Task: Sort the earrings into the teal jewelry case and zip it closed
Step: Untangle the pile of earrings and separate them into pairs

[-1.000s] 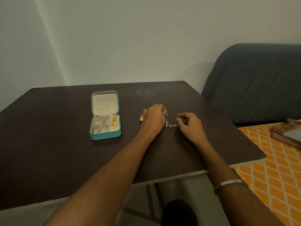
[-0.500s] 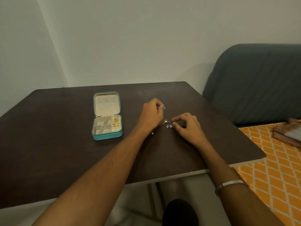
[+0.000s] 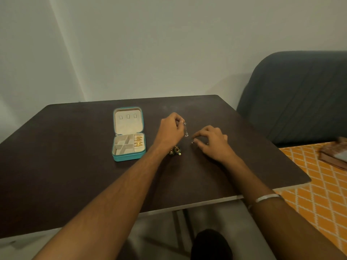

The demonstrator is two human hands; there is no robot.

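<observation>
The teal jewelry case (image 3: 128, 135) lies open on the dark worktop (image 3: 65, 156), well to the left of both hands, its lid flat back toward the wall. The cream lid lining shows three small tabs, and the base is split into several compartments; the right-hand compartment holds a row of gold earrings (image 3: 139, 141), while the other compartments look bare.

The left hand (image 3: 170, 131) is raised just above the worktop, its grip closed to a pinch of thumb and fingertip on the top of a long silver drop earring (image 3: 185, 129), which hangs straight down from that pinch with its lower end near the worktop. Just below the left wrist, on the near side of that grip, a green and gold earring (image 3: 175, 150) with small pale beads lies on the worktop, partly hidden by the wrist.

The right hand (image 3: 211, 142) sits just right of the dangling earring, fingers curled and bent down toward the worktop. Its grip is nearly closed, thumb and forefinger tips drawn together on a small dark-and-silver earring (image 3: 193, 141) at the worktop; the piece is too small to tell more. A silver bangle (image 3: 267, 197) circles the right forearm.

Beyond the right hand's side of the worktop stands a dark blue-grey sofa (image 3: 300, 98), and beside it lies an orange lattice-patterned cloth (image 3: 319, 194).
</observation>
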